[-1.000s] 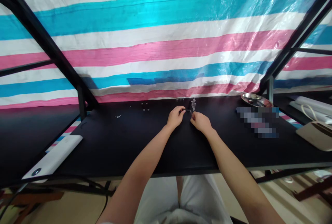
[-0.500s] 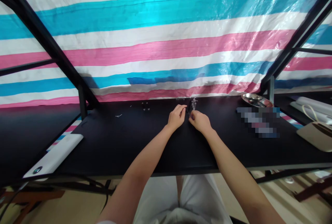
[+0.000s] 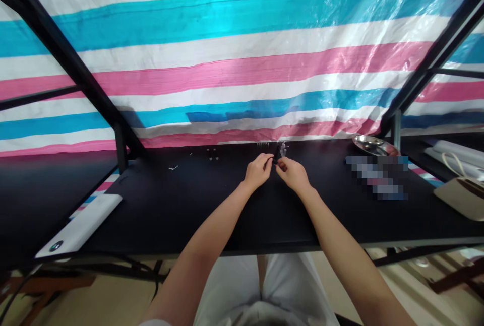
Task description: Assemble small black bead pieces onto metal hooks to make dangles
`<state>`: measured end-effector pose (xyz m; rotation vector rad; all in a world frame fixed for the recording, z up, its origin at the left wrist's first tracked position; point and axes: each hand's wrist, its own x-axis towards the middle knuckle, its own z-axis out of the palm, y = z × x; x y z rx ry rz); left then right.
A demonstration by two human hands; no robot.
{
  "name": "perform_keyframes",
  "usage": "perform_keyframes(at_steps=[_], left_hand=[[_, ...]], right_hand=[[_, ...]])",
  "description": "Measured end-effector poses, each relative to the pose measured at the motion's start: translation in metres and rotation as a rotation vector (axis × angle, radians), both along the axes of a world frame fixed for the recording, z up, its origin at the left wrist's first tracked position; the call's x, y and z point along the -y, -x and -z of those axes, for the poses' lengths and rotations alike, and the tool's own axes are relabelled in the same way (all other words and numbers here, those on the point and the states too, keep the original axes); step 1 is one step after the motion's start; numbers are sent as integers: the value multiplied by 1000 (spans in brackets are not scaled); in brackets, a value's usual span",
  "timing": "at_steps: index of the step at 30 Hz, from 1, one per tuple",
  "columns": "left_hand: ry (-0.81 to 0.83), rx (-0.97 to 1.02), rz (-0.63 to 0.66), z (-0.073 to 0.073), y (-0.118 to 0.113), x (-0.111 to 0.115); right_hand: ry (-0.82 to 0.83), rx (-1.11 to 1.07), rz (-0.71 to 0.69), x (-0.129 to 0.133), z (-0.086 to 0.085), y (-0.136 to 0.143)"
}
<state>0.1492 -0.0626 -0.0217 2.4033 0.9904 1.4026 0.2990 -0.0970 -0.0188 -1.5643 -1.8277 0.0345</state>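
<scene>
Near the back of the black table, my left hand (image 3: 259, 170) is closed, its fingertips pinching at a small dark piece (image 3: 277, 154) that is too small to name. Right beside it, my right hand (image 3: 294, 174) has its thumb and forefinger drawn together at the lower end of the same piece. Whether those right fingertips grip it or only touch it is hard to make out. Just behind my right fingers stands a cluster of small shiny grey parts (image 3: 283, 149). A row of tiny metal pieces (image 3: 262, 144) lies at the table's back edge.
Several small parts (image 3: 212, 154) and a white scrap (image 3: 173, 168) lie to the left. A round metal dish (image 3: 376, 145) stands at back right, behind a blurred-out item (image 3: 378, 179). A white device (image 3: 81, 225) sits at the left edge. Black frame posts (image 3: 120, 148) rise behind.
My right hand has shifted slightly to the right and its fingers have loosened a little. More of the dark piece shows between my hands. My left hand has hardly moved.
</scene>
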Motion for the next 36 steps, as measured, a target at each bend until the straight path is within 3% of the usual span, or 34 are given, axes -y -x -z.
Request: perform_keyframes(at_steps=[5, 8, 12, 15, 20, 26, 31, 36], left_hand=[[90, 96, 11, 1, -3, 0], [311, 333, 15, 5, -12, 0], [585, 537, 153, 11, -24, 1], [631, 529, 183, 12, -27, 1], [621, 502, 123, 10, -24, 0], [549, 410, -154, 13, -8, -22], [552, 202, -511, 9, 26, -47], [524, -51, -805, -2, 61, -55]], right_hand=[[-8, -59, -34, 2, -1, 3], [3, -92, -30, 4, -2, 6], [-19, -146, -25, 5, -3, 9], [-36, -174, -31, 4, -3, 9], [3, -170, -68, 0, 1, 7], [37, -139, -132, 2, 2, 11], [54, -128, -187, 6, 0, 14], [65, -102, -207, 6, 1, 14]])
